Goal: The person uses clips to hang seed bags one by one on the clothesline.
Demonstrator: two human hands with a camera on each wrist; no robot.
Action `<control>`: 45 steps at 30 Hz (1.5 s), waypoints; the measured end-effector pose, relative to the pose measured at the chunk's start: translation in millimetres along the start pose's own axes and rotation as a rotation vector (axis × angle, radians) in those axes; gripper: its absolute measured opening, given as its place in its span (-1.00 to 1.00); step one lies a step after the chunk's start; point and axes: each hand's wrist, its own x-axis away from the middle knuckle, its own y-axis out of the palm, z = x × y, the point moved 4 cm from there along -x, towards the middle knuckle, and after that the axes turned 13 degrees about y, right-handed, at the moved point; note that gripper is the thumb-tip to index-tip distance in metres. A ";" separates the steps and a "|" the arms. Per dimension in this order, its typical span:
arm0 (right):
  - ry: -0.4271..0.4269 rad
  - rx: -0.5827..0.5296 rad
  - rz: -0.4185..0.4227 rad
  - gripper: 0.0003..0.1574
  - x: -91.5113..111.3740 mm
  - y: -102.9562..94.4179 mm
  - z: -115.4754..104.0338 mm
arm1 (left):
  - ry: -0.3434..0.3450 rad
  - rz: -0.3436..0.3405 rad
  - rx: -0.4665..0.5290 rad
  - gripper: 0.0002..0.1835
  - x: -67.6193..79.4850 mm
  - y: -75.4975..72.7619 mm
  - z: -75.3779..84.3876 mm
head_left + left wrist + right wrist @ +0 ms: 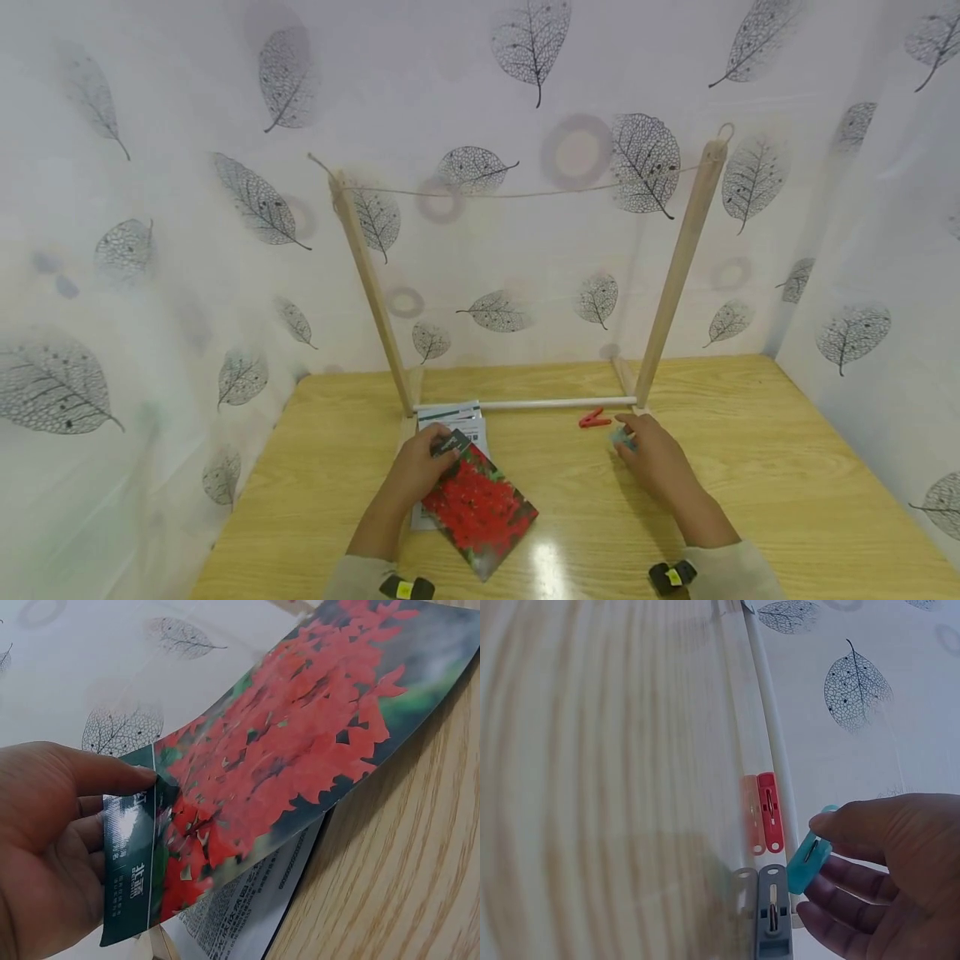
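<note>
My left hand (420,467) pinches the dark green end of a glossy flat sheet (480,504) printed with red flowers. In the left wrist view the flower sheet (277,742) bends slightly, the thumb on its front and the fingers behind. White printed papers (468,429) lie partly hidden under it. My right hand (660,458) pinches a teal clothespin (811,859) between thumb and fingers. Close by in the right wrist view are a grey clothespin (773,915) and a red clothespin (769,814). In the head view, the red clothespin (594,418) lies left of the right hand.
A wooden frame stands at the back, with a left post (371,292), a right post (681,271) and a string (517,196) tied across their tops. A white rod (555,404) runs low between the posts. Leaf-patterned sheeting (495,250) surrounds the wood-grain table (787,475).
</note>
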 end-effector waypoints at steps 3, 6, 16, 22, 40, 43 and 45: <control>-0.010 -0.014 0.014 -0.44 0.1 -0.6 -0.8 | 0.005 0.022 0.048 -0.74 0.8 -0.1 0.9; -0.018 -0.026 0.020 -0.46 0.6 -1.1 -1.3 | 0.014 0.052 0.126 -0.67 1.4 -0.4 2.0; -0.017 -0.046 0.017 -0.47 3.7 -1.6 -0.9 | -0.001 0.114 0.270 -0.64 3.6 -0.9 5.1; -0.014 -0.045 0.018 -0.47 2.1 -4.7 -1.4 | -0.009 0.138 0.343 -0.71 3.8 -1.1 7.9; -0.074 -0.172 -0.052 -0.48 4.5 -8.3 -9.5 | 0.035 0.136 0.244 -0.73 1.4 -4.3 7.1; -0.134 -0.185 -0.037 -0.59 5.6 -8.9 -12.8 | 0.033 0.119 0.179 -0.69 0.1 -4.1 4.8; -0.159 -0.187 -0.024 -0.64 6.9 -10.0 -15.2 | 0.023 0.109 0.162 -0.67 -0.1 -3.3 3.6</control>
